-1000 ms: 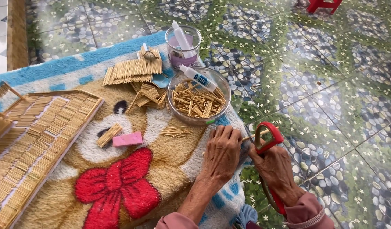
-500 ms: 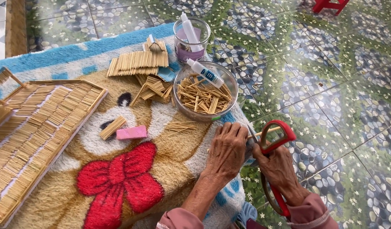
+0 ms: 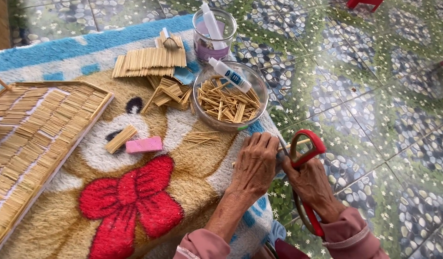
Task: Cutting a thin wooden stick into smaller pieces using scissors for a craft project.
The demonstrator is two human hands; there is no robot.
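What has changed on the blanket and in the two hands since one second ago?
Little changed. The right hand keeps hold of the red-handled scissors, and the left hand still pinches a thin stick at the blades. Only the camera came closer. The glass bowl, pink block and stick panel stayed in place.

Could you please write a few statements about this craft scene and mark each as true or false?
1. The right hand holds red-handled scissors. True.
2. The round clear glass bowl is empty. False: it holds thin wooden sticks, with a small white glue bottle across its rim.
3. A pink rectangular block lies on the bear-patterned plush blanket. True.
4. The left hand rests in the bowl. False: it rests on the blanket's edge.
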